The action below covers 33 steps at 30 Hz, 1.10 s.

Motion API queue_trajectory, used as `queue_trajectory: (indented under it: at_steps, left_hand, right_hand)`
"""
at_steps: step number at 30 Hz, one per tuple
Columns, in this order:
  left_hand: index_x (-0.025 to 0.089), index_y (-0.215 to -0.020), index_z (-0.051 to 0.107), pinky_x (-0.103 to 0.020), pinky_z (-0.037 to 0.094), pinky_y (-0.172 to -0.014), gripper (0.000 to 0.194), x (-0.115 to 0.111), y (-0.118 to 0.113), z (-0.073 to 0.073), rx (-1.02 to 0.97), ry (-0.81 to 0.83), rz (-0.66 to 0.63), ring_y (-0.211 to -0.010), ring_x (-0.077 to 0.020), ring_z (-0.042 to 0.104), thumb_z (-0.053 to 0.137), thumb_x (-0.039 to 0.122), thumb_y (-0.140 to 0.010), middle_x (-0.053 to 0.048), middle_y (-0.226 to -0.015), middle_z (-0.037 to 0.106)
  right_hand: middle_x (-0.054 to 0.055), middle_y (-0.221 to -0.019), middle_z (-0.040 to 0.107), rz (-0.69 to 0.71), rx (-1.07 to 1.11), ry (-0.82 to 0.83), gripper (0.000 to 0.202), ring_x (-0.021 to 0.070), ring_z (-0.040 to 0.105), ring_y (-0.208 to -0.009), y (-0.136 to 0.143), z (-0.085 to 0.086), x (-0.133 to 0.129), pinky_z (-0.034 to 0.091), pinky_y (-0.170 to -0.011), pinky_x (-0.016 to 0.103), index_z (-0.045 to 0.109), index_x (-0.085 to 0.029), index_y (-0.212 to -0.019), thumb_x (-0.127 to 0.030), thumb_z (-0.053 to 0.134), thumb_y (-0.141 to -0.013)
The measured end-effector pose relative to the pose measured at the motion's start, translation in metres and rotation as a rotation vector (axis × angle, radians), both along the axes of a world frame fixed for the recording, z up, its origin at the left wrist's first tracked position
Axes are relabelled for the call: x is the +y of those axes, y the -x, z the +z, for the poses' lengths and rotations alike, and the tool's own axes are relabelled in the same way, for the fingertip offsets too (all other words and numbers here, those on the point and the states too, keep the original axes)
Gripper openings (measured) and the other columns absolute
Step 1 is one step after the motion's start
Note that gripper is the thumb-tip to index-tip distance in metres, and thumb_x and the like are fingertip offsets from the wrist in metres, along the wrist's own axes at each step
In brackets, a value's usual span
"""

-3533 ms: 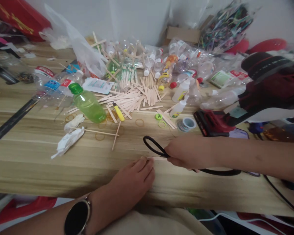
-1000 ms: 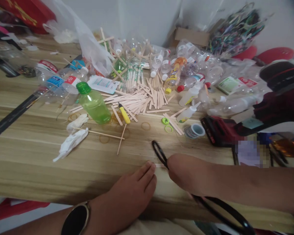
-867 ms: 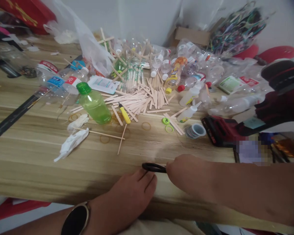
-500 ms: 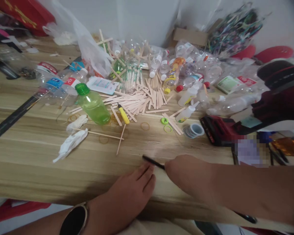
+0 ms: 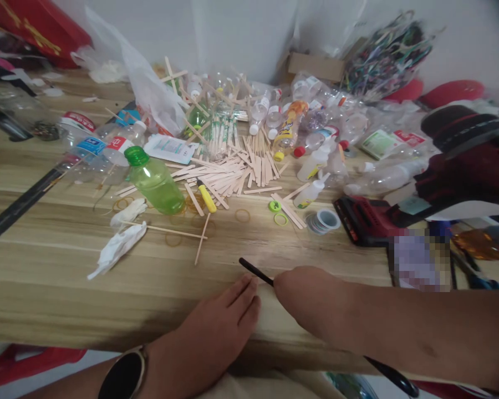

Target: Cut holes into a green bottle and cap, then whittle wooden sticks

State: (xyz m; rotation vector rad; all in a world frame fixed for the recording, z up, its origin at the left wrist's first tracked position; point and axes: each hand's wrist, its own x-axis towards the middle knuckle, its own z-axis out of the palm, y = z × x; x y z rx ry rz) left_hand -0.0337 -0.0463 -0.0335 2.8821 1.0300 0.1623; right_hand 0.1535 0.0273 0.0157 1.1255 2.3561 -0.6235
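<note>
My right hand (image 5: 305, 296) is closed round a slim black rod-like tool (image 5: 254, 270). The tool's tip sticks out to the left, past my left fingertips, and a thicker, curved black end (image 5: 393, 377) shows below my right forearm on the same line. My left hand (image 5: 227, 318), with a dark watch on the wrist, rests at the table's near edge, fingers pressed together and pointing down at the wood. Just under the tool, a thin pale edge shows at the left fingertips; its kind is unclear. The left thumb is hidden.
Beyond my hands lie crossed thin sticks (image 5: 199, 238), a yellow-handled tool (image 5: 207, 197), a green bottle (image 5: 156, 185), white gloves (image 5: 118, 249) and a pile of wooden craft sticks (image 5: 228, 177). Plastic bottles crowd the back. At right stand a wire spool (image 5: 325, 220) and a red-black power tool (image 5: 370, 221).
The view has shifted slightly, moving most things a little left. My hands keep nearly the same pose, and more of the black tool's curved end shows below my right forearm.
</note>
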Motion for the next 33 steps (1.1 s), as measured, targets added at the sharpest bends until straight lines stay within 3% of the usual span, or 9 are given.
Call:
queue_trajectory:
  at_steps: [2,4,8,13,18,22,28,33]
  left_hand:
    - [0.007,-0.128,0.051,-0.036,0.054,-0.093,0.037,0.001,0.001,-0.001,-0.027,-0.008,-0.003,-0.13,-0.0287,0.049,0.038,0.01,-0.093,-0.018,-0.14,0.052]
    - [0.009,-0.126,0.053,-0.035,0.052,-0.097,0.038,0.004,0.001,-0.004,-0.091,0.005,0.011,-0.128,-0.0256,0.051,0.038,0.007,-0.091,-0.015,-0.137,0.056]
    - [0.016,-0.12,0.057,-0.038,0.052,-0.098,0.037,0.012,-0.001,-0.011,-0.284,0.099,0.191,-0.117,-0.0197,0.057,0.035,0.007,-0.093,-0.008,-0.125,0.063]
    - [0.017,-0.118,0.06,-0.047,0.054,-0.088,0.03,0.023,-0.007,-0.012,-0.293,0.178,0.335,-0.1,-0.0249,0.06,0.045,0.013,-0.092,-0.009,-0.109,0.064]
    - [0.017,-0.107,0.064,-0.05,0.05,-0.088,0.029,0.031,-0.02,-0.004,-0.2,0.311,0.352,-0.099,-0.0268,0.058,0.041,0.008,-0.092,-0.01,-0.106,0.063]
    - [0.016,-0.103,0.065,-0.047,0.048,-0.089,0.023,0.032,-0.025,0.008,-0.169,0.452,0.404,-0.098,-0.0268,0.058,0.045,0.014,-0.092,-0.01,-0.103,0.064]
    - [0.018,-0.093,0.066,-0.028,0.049,-0.074,0.027,0.033,-0.022,0.026,-0.353,0.716,0.467,-0.082,-0.0183,0.063,0.04,0.028,-0.096,-0.004,-0.089,0.07]
    - [0.019,-0.088,0.065,-0.024,0.047,-0.066,0.034,0.037,-0.021,0.036,-0.412,0.809,0.476,-0.075,-0.0161,0.064,0.035,0.032,-0.097,0.0,-0.082,0.071]
  right_hand:
    - [0.011,-0.062,0.065,0.052,-0.119,-0.039,0.026,0.0295,0.067,-0.062,0.0,0.006,-0.002,0.054,-0.059,0.035,0.066,-0.009,-0.065,0.012,0.071,-0.051]
    - [0.014,-0.073,0.068,0.067,-0.178,-0.091,0.03,0.0319,0.068,-0.066,-0.001,0.01,-0.006,0.053,-0.057,0.035,0.07,-0.008,-0.084,0.01,0.065,-0.06]
    - [0.012,-0.079,0.069,0.055,-0.185,-0.208,0.034,0.0243,0.069,-0.067,-0.007,0.009,-0.015,0.053,-0.06,0.029,0.069,-0.009,-0.096,0.008,0.05,-0.074]
    - [0.01,-0.079,0.067,0.069,-0.119,-0.289,0.031,0.0215,0.067,-0.064,-0.015,-0.002,-0.029,0.053,-0.062,0.028,0.068,-0.01,-0.094,0.007,0.052,-0.074]
    - [0.008,-0.074,0.066,0.065,-0.089,-0.307,0.032,0.0226,0.065,-0.06,-0.022,-0.008,-0.036,0.049,-0.051,0.028,0.067,-0.012,-0.1,0.003,0.051,-0.076]
    - [0.008,-0.07,0.064,0.043,-0.08,-0.342,0.024,0.0227,0.065,-0.06,-0.025,-0.006,-0.032,0.047,-0.051,0.028,0.066,-0.012,-0.094,0.0,0.049,-0.081]
    - [0.006,-0.065,0.062,0.132,-0.052,-0.414,0.028,0.0227,0.063,-0.055,-0.028,-0.004,-0.028,0.038,-0.044,0.027,0.066,-0.012,-0.095,0.002,0.047,-0.079]
    - [0.004,-0.067,0.063,0.248,-0.04,-0.467,0.03,0.0208,0.061,-0.048,-0.032,-0.005,-0.03,0.024,-0.037,0.028,0.063,-0.012,-0.1,0.002,0.049,-0.078]
